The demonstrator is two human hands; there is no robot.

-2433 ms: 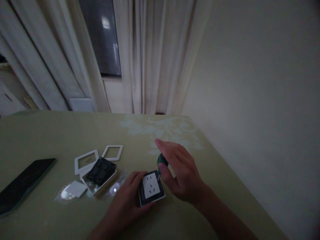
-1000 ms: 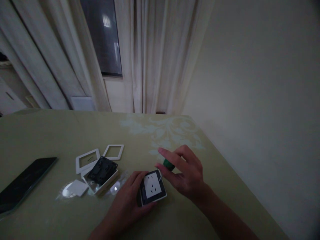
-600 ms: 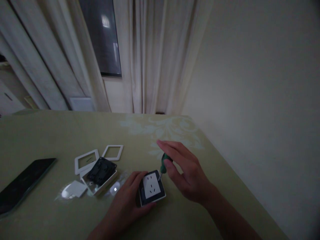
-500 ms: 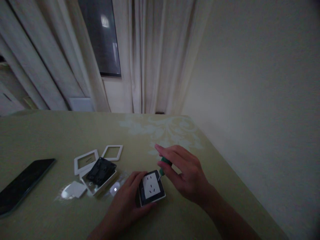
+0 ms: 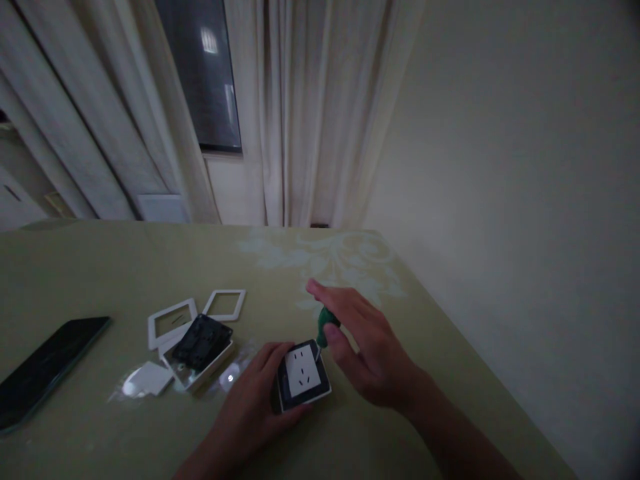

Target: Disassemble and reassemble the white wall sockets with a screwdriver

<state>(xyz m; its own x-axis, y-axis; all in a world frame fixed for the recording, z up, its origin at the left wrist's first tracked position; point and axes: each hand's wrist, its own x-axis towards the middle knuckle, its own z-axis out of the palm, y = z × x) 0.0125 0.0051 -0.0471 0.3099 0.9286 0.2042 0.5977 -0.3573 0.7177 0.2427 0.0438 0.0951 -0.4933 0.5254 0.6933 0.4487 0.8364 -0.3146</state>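
Observation:
A wall socket (image 5: 303,371) with a white slotted face and a dark surround lies tilted on the table, seated in a white box. My left hand (image 5: 253,393) grips it from the left, fingers over the far edge and thumb along the near side. Above its right edge, my right hand (image 5: 367,343) is closed on a screwdriver (image 5: 323,333) with a green handle. The thumb and fingers pinch the handle while the index finger reaches over its top. The screwdriver's tip meets the dark surround near the upper right; the screw itself is too small to see.
Left of my hands, a black socket part (image 5: 203,341) rests in an open white box (image 5: 213,365). Two white frames (image 5: 173,320) lie behind it. A white plate (image 5: 153,379), clear plastic wrapping (image 5: 230,377) and a dark phone (image 5: 47,367) are on the table (image 5: 150,260).
My right thumb and fingers have shifted around the screwdriver handle, showing more of the green grip. My left hand and the socket have stayed in place.

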